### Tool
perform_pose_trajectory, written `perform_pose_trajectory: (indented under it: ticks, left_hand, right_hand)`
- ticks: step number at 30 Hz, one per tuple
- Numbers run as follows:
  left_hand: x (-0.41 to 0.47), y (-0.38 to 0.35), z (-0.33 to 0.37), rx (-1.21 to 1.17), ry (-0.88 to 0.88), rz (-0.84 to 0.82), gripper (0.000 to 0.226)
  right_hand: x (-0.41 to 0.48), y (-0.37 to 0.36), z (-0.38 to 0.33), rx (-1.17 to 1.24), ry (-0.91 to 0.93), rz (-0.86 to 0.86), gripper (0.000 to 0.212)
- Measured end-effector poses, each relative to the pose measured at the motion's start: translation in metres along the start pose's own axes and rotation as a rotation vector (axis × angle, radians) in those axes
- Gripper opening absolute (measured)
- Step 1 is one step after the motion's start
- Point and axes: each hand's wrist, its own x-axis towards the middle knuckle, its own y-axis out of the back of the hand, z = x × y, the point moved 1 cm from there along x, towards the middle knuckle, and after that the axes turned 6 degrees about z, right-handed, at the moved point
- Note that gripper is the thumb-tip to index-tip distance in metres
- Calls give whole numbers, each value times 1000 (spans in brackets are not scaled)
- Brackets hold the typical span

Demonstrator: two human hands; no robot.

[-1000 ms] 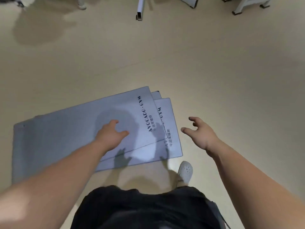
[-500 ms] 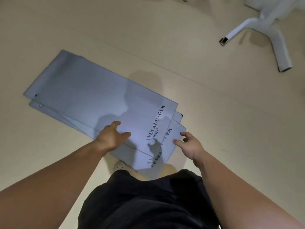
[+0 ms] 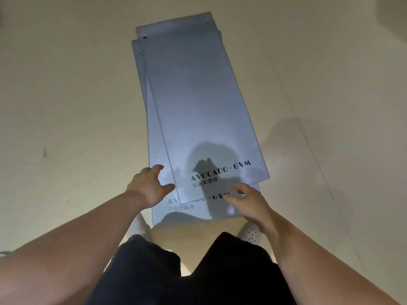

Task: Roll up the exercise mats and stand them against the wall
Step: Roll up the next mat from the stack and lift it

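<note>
On the floor [image 3: 66, 106] at my feet lie flat grey-blue mats [image 3: 193, 95], stacked askew, AVOCADO·GYM printed by my left hand [image 3: 149, 186] and right hand [image 3: 248, 203], both spread loose over the near end, gripping nothing.

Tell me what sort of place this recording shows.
Probably a gym or fitness studio: several flat blue-grey foam exercise mats lie stacked on a smooth beige floor, and the top one bears black "AVOCADO · GYM" lettering.

Both hands [image 3: 148, 187] [image 3: 250, 202] spread above stacked grey mats [image 3: 198, 102].
</note>
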Motion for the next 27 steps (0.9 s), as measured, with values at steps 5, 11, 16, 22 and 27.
perform_pose_trajectory:
  ticks: [5,11,16,22,27]
  left_hand:
    - [32,-83,-9,-106,-7,7,75]
    - [152,-217,-54,-139,75,-11,76]
    - [253,-328,-85,-106,57,-20,75]
    - [349,-421,-105,-8,-37,33,75]
    - [382,-458,-114,58,-104,114,64]
  right_hand:
    - [60,-24,57,-60,-60,-66,61]
    - [199,-106,132,-216,-65,-142,63]
    - [334,-172,188,-429,70,-141,74]
    - [451,-216,233,-827,307,-20,74]
    - [484,-223,253,-989,426,87,81]
